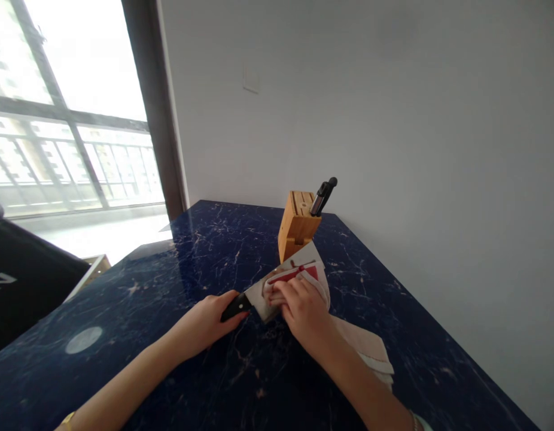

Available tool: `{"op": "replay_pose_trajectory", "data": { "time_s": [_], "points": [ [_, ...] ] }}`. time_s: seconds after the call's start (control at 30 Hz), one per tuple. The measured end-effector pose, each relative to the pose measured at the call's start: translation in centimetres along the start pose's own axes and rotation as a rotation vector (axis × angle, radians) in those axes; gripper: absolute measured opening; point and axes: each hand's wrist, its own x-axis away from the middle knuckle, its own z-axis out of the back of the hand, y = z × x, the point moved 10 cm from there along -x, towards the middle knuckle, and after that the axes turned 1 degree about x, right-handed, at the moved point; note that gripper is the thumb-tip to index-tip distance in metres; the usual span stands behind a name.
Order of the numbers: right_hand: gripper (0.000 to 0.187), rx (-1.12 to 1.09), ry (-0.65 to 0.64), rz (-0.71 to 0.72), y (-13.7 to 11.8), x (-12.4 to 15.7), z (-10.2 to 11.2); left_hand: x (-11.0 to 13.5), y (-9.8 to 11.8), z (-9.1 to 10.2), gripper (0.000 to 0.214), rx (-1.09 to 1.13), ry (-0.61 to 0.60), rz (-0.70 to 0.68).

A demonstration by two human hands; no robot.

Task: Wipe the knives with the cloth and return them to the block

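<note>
My left hand [209,323] is closed round the black handle of a cleaver [258,296], whose broad blade points away to the right. A folded white and red cloth [319,286] lies against the blade, pinched and pressed there by my right hand [306,314]. The cloth covers part of the blade. Just behind the blade's tip stands a wooden knife block [299,224], with black-handled tools [322,196] in its slots; one looks like kitchen scissors. A second light cloth [364,347] shows on the table beneath and beside my right forearm.
The dark blue marbled table [232,233] runs along a plain light wall [393,149] on the right. A pale round spot [84,340] is on its left part. At the far left are a black object with a white letter [26,281] and a bright window [79,120].
</note>
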Motion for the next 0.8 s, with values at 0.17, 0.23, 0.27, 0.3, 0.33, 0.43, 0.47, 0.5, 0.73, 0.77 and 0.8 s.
{"op": "replay_pose_trajectory", "data": {
  "time_s": [0.17, 0.23, 0.27, 0.3, 0.33, 0.43, 0.47, 0.5, 0.73, 0.77, 0.8],
  "points": [
    [0.027, 0.026, -0.016, -0.045, 1.1, -0.1, 0.0, 0.1, 0.3, 0.3, 0.022, 0.021, 0.006, 0.014],
    [0.024, 0.032, -0.091, 0.065, -0.4, 0.1, -0.6, 0.1, 0.2, 0.2, 0.022, 0.042, 0.002, 0.019],
    [0.023, 0.037, -0.123, 0.107, -0.9, 0.2, -0.9, 0.2, 0.1, 0.1, 0.023, 0.053, -0.003, 0.02],
    [0.022, 0.045, -0.138, 0.122, -1.2, 0.3, -1.0, 0.2, 0.0, -0.1, 0.024, 0.065, -0.009, 0.021],
    [0.023, 0.056, -0.139, 0.11, -1.0, 0.2, -1.0, 0.1, -0.1, -0.2, 0.025, 0.078, -0.019, 0.025],
    [0.024, 0.09, -0.087, -0.013, 1.0, 0.0, -0.3, 0.1, -0.5, -0.6, 0.028, 0.111, -0.057, 0.042],
    [0.024, 0.098, -0.073, -0.043, 1.6, 0.0, -0.2, 0.1, -0.5, -0.7, 0.029, 0.12, -0.064, 0.042],
    [0.023, 0.103, -0.072, -0.053, 1.9, 0.0, -0.2, 0.1, -0.5, -0.7, 0.029, 0.126, -0.066, 0.04],
    [0.022, 0.059, -0.17, 0.143, -0.7, 0.3, -1.4, 0.1, -0.5, -0.5, 0.029, 0.112, -0.034, 0.029],
    [0.021, 0.064, -0.139, 0.098, -0.1, 0.1, -1.0, 0.1, -0.6, -0.6, 0.03, 0.112, -0.041, 0.035],
    [0.019, 0.072, -0.105, 0.038, 0.9, 0.0, -0.6, 0.1, -0.7, -0.7, 0.031, 0.113, -0.047, 0.04]
  ]
}}
